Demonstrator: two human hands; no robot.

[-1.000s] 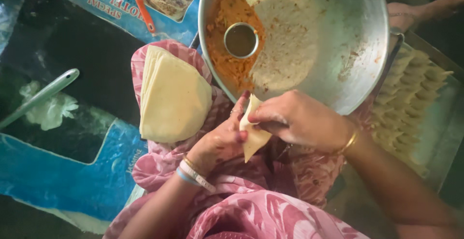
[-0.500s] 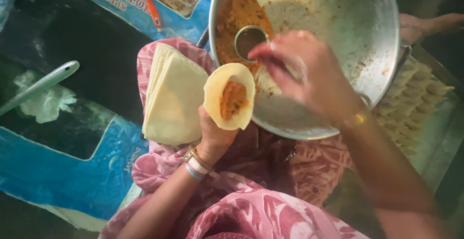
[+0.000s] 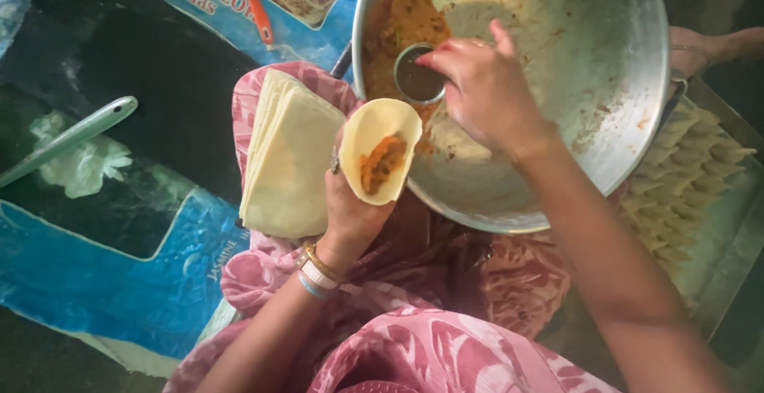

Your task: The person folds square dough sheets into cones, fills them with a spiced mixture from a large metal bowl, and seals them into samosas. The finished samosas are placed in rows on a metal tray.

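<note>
My left hand (image 3: 350,210) holds a pale dough cone (image 3: 380,153) upright, open at the top, with orange filling inside it. My right hand (image 3: 481,91) reaches into a large steel bowl (image 3: 589,51), its fingertips at the rim of a small steel cup (image 3: 415,79) that sits in the bowl. Orange filling (image 3: 402,19) is heaped on the bowl's left side. A stack of thin dough sheets (image 3: 290,154) lies on my pink-clothed knee just left of the cone.
A steel tray (image 3: 736,242) at the right holds rows of folded pastries (image 3: 688,170). A blue printed plastic sack (image 3: 95,274) covers the floor at left. A pale spoon handle (image 3: 68,138) lies at far left. An orange-handled tool (image 3: 256,7) lies at the top.
My hands were together folding the dough into a cone; then the right hand left it and moved into the bowl to the small cup. The cone now stands open with filling.
</note>
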